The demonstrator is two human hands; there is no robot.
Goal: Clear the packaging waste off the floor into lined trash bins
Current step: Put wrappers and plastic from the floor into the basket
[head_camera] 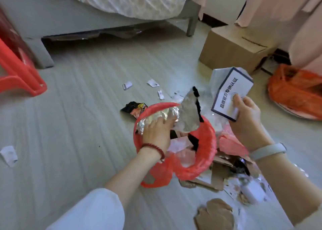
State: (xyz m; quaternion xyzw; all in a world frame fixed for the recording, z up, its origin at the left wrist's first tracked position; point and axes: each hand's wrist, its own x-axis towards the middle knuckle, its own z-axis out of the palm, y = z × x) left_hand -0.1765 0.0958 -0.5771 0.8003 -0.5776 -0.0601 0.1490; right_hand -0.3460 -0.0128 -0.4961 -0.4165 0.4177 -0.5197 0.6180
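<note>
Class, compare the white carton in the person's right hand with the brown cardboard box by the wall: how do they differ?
The white carton is small, white with dark edging and printed text; the brown cardboard box is much larger and plain brown. The white carton is held tilted in the right hand, off the floor; the brown cardboard box sits flat on the floor. Both are rectangular cardboard packaging.

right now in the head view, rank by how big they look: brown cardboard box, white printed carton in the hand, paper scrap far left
1. brown cardboard box
2. white printed carton
3. paper scrap

Apparent sizes only; the box lies farthest away.
</note>
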